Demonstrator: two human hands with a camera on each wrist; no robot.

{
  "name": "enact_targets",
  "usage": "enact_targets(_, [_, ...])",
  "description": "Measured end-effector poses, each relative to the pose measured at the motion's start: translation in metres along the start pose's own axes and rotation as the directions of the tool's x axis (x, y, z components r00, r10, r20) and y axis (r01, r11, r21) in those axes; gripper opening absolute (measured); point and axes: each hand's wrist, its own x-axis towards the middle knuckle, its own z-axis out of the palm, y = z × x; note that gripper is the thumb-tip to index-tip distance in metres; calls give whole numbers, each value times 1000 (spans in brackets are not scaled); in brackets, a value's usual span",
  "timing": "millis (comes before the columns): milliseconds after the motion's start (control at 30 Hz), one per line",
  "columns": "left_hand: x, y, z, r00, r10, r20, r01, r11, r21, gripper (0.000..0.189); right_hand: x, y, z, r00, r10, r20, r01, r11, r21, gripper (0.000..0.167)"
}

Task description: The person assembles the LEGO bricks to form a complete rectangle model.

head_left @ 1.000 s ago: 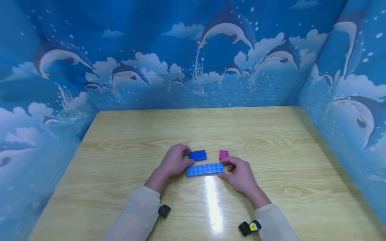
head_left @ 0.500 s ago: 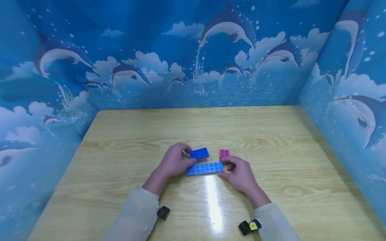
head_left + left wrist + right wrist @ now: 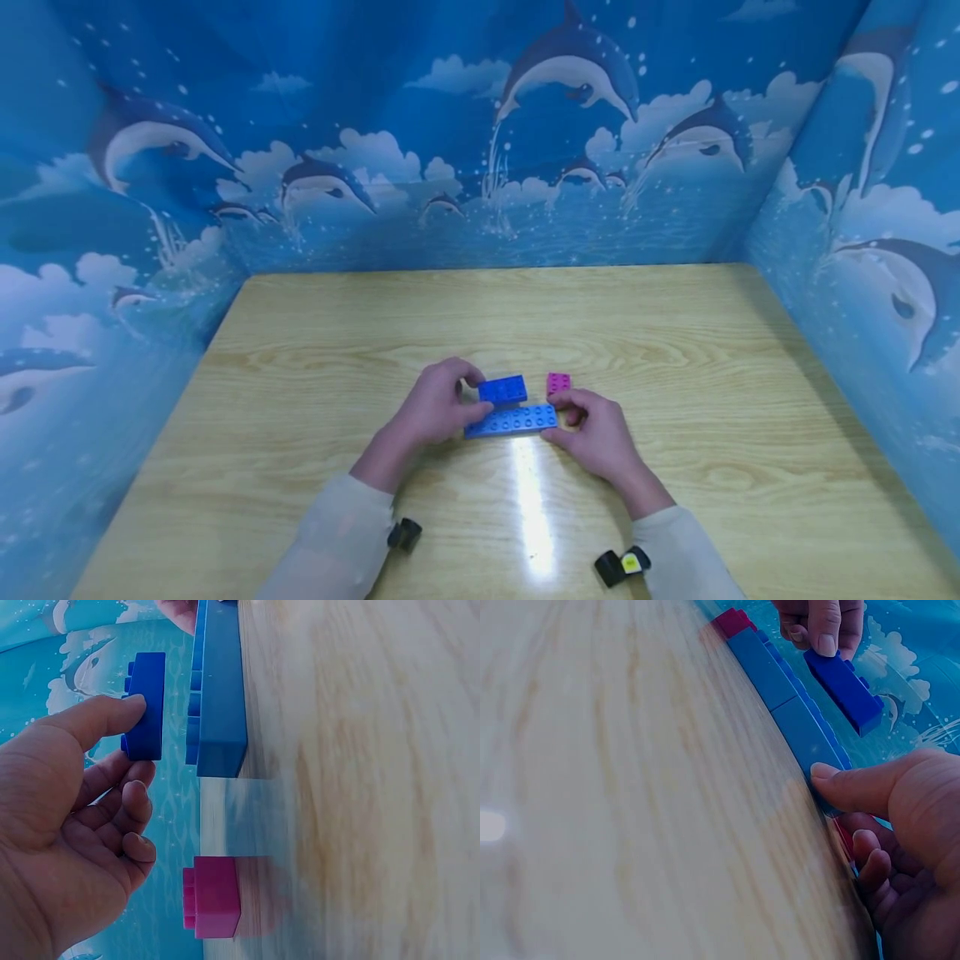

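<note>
My left hand [image 3: 442, 404] pinches a dark blue building brick [image 3: 502, 390] between thumb and fingers. In the left wrist view that brick [image 3: 148, 705] is held above the table, its studs facing up. Below and nearer me lie two light blue bricks [image 3: 517, 420], end to end in a row on the table. My right hand [image 3: 596, 433] grips the row's right end, thumb on the near side. Just behind the right fingertips sits a small pink brick [image 3: 558, 382]. Another pink brick [image 3: 216, 898] stands off the row's left end, hidden by my left hand in the head view.
The wood-grain table [image 3: 360, 317] reaches back to a blue dolphin-print curtain [image 3: 420, 183], which also encloses both sides. Black wrist devices [image 3: 405, 535] sit at both sleeves. A bright light reflection lies on the tabletop between the forearms.
My left hand has lifted the dark blue brick and shifted it right and slightly toward the light blue row. The right hand stays at the row's end.
</note>
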Motion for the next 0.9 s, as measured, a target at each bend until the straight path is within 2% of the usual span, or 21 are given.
enact_targets(233, [-5, -2, 3, 999, 20, 25, -20, 1000, -16, 36, 0, 0, -1, 1000, 7, 5, -7, 1000, -10, 43])
enact_targets(500, [-9, -4, 9, 998, 45, 54, -45, 999, 8, 34, 0, 0, 0, 1000, 14, 7, -14, 1000, -11, 43])
enact_targets(900, [-11, -3, 10, 994, 71, 77, -72, 997, 11, 34, 0, 1, 0, 1000, 12, 4, -12, 1000, -6, 43])
